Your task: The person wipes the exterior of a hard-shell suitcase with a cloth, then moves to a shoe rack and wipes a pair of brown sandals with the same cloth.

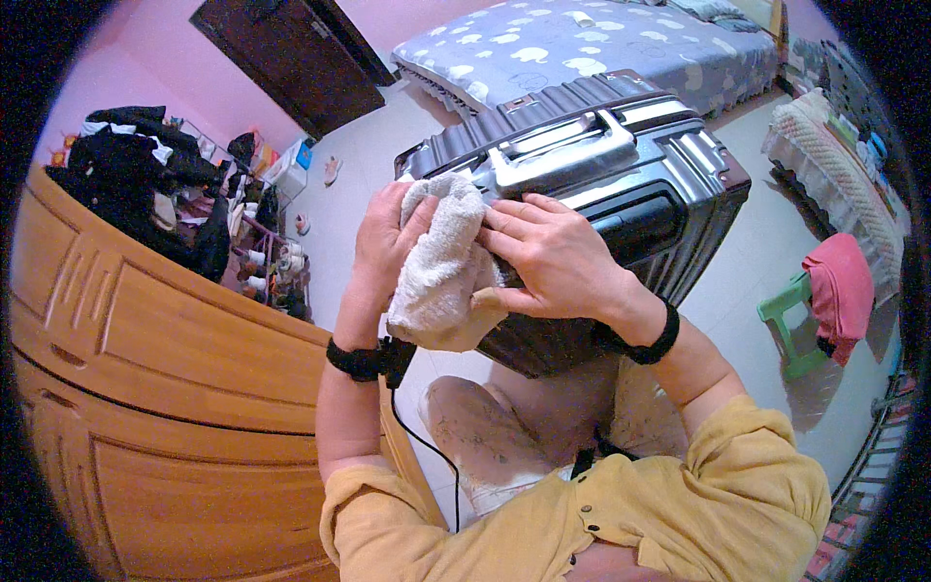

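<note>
A dark grey ribbed hard-shell suitcase (640, 218) stands upright before me, its silver carry handle (567, 164) and dark recessed panel (640, 218) facing up. A bunched whitish terry cloth (444, 269) lies over its near left corner. My left hand (385, 233) grips the cloth from the left, the thumb over its upper part. On the other side, my right hand (556, 254) holds the cloth's right edge between thumb and fingers, close to the handle. The fingertips of both hands are partly hidden by the cloth. Each wrist wears a black strap.
A wooden cabinet (196, 364) is close on my left. Clothes (131, 182) and a rack of shoes (276, 262) stand beyond it. A bed (524, 51) with a patterned sheet lies ahead. To the right are a green plastic stool (789, 320) with a pink cloth (840, 284) and a quilted-covered piece (836, 160).
</note>
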### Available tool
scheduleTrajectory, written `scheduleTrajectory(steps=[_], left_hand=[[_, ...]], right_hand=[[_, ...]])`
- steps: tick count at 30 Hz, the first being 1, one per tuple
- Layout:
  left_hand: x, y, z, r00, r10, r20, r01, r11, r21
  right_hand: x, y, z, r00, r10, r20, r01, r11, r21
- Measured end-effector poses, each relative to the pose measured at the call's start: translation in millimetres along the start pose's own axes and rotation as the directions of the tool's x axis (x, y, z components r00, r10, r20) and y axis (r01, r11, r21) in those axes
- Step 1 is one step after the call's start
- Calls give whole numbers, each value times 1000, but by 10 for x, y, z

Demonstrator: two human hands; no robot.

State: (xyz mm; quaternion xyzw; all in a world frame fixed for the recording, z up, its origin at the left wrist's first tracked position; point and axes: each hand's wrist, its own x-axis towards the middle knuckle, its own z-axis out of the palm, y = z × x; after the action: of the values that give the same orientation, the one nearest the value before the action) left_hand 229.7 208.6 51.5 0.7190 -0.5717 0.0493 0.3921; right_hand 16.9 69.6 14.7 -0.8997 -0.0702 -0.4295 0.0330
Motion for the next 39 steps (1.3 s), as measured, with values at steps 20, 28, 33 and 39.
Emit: scheduleTrajectory(steps=[20,28,33,39], left_hand=[[214,31,-30,983,10,183,-31,993,111],[366,-133,-117,961,-84,262,105,992,-69],[283,-105,-100,979,-55,194,66,997,-47],[110,-69,-47,989,-78,123,82,996,-29]], right_hand=[[-74,-55,4,996,65,53,-66,998,1],[-59,-64,1,1000,28,10,-28,999,-40],[-46,-72,4,1000,14,-4,-14,999,-51],[-106,-76,-77,1000,-12,-8,12,1000,-5]])
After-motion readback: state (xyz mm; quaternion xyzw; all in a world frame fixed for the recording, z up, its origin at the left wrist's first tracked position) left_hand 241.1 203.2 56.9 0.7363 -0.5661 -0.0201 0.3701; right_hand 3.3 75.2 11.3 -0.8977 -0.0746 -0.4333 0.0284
